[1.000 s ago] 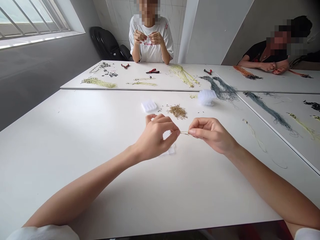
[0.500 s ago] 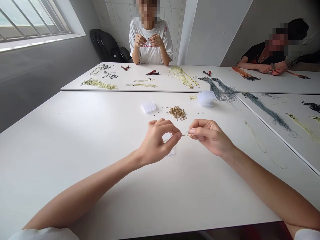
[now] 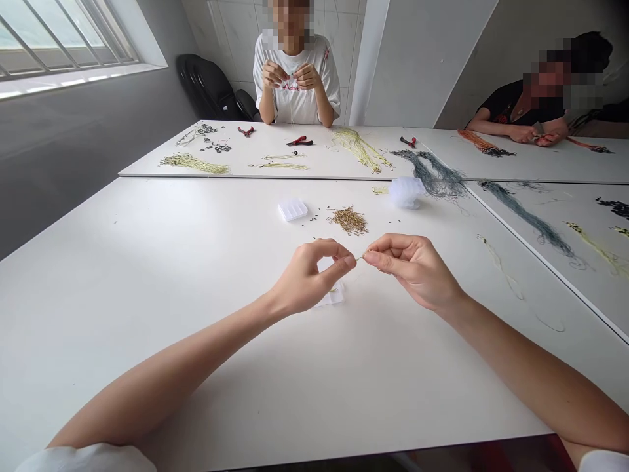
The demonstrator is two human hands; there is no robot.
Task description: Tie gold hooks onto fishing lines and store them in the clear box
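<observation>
My left hand (image 3: 309,278) and my right hand (image 3: 415,265) meet above the white table (image 3: 147,275), fingertips almost touching. Both are closed in a pinch on a thin gold pin (image 3: 360,257) that spans the small gap between them. Under my left hand lies a small clear plastic box (image 3: 333,296), partly hidden. A heap of gold pins (image 3: 348,219) sits just beyond my hands.
A white compartment box (image 3: 293,209) and a translucent lid (image 3: 405,191) lie further back. Grey cords (image 3: 531,219), yellow-green cords (image 3: 361,147) and red pliers (image 3: 299,141) are spread on the far tables. One person sits opposite, another at the far right.
My hands have drawn closer together, so less of the pin shows between the fingertips. The left thumb and forefinger have tightened into a pinch.
</observation>
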